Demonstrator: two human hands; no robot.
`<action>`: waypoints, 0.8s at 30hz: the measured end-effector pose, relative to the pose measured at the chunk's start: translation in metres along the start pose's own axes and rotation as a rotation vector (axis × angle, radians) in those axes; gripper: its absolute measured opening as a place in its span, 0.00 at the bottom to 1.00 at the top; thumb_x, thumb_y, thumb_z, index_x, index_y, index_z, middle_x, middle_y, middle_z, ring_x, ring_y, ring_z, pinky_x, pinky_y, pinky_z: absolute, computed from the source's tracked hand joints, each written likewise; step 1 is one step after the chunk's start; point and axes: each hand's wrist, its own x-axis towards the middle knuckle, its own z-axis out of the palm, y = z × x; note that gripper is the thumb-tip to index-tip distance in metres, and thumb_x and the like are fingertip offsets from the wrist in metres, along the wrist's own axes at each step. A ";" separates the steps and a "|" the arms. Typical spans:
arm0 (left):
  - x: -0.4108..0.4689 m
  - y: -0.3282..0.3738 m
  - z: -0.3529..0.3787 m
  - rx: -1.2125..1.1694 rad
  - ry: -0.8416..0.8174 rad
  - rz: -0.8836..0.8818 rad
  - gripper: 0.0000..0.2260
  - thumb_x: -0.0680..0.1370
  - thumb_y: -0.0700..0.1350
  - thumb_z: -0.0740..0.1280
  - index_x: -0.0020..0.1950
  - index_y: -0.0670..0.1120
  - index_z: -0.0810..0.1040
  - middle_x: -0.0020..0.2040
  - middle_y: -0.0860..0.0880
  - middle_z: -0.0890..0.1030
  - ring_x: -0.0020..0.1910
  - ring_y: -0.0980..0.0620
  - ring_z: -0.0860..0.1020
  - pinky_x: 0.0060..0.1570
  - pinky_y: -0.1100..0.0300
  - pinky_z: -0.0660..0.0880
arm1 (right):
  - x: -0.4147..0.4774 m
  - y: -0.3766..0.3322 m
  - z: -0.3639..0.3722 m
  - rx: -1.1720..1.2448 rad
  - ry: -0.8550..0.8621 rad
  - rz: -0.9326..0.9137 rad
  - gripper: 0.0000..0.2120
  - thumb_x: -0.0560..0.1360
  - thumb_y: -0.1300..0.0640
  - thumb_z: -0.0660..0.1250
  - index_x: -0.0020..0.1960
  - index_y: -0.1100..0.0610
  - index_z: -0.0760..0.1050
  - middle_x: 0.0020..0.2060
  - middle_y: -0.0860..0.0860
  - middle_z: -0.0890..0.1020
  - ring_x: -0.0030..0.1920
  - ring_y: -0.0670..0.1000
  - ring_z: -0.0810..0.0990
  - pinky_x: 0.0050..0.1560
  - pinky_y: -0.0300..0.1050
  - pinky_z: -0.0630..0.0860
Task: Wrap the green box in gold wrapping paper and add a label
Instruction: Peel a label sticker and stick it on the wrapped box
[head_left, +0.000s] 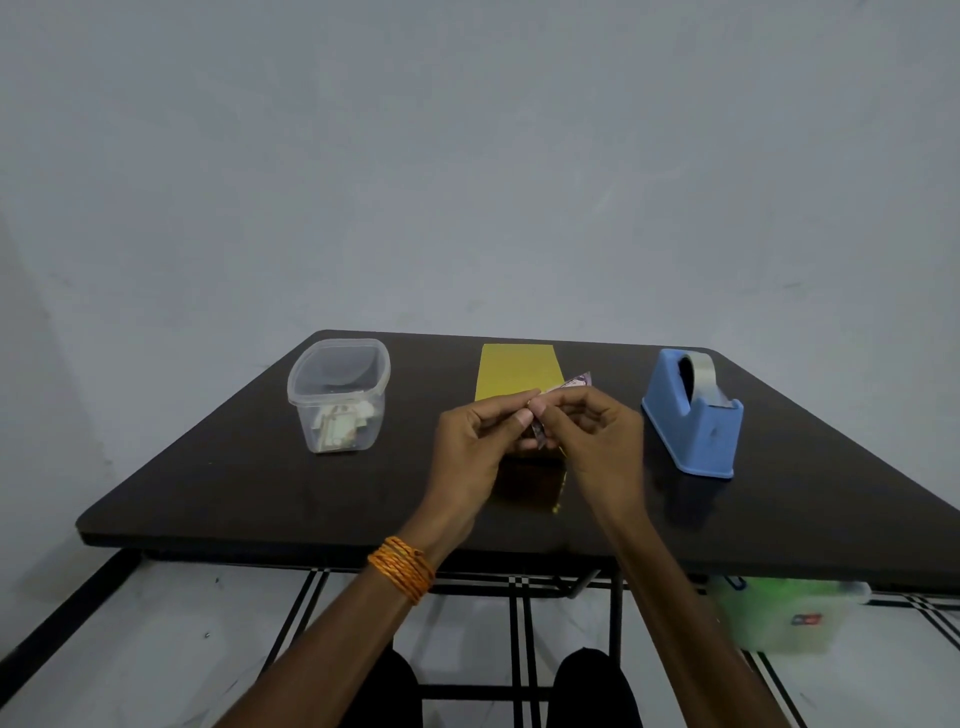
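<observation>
We are on the label step, with wrapping apparently done.

Left to right on the bench (208, 493) we count one clear tub (337, 395) holding paper bits, one gold-wrapped box (519, 369) at centre and one blue tape dispenser (693, 415). Above the box, our left hand (478, 447) and right hand (597, 436) each pinch one small label (574, 383) with curled fingers. Next, we judge, it needs pressing flat onto the box.

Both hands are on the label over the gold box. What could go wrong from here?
The label, pinched between left hand and right hand, looks bent, so it may crease or tear. The hands hide part of the gold box, so the label could land crooked.
</observation>
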 end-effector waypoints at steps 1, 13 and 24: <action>0.000 0.001 0.000 0.000 -0.003 -0.002 0.12 0.79 0.34 0.67 0.62 0.37 0.81 0.54 0.44 0.85 0.51 0.49 0.84 0.45 0.63 0.81 | 0.000 0.000 -0.001 -0.005 0.000 -0.002 0.02 0.75 0.63 0.73 0.47 0.58 0.83 0.38 0.53 0.85 0.36 0.50 0.83 0.38 0.39 0.80; -0.002 0.004 0.001 -0.005 0.013 -0.026 0.10 0.79 0.34 0.68 0.59 0.38 0.83 0.50 0.44 0.86 0.49 0.49 0.85 0.44 0.62 0.81 | -0.001 0.000 -0.003 0.067 -0.029 0.038 0.02 0.76 0.64 0.72 0.48 0.61 0.83 0.40 0.56 0.85 0.38 0.50 0.83 0.40 0.40 0.80; -0.005 0.007 -0.002 -0.027 0.040 -0.015 0.08 0.77 0.36 0.69 0.55 0.40 0.84 0.47 0.43 0.87 0.46 0.48 0.85 0.45 0.61 0.82 | -0.002 -0.006 -0.007 0.126 -0.117 0.050 0.04 0.76 0.66 0.70 0.49 0.61 0.83 0.40 0.58 0.86 0.39 0.52 0.84 0.42 0.40 0.82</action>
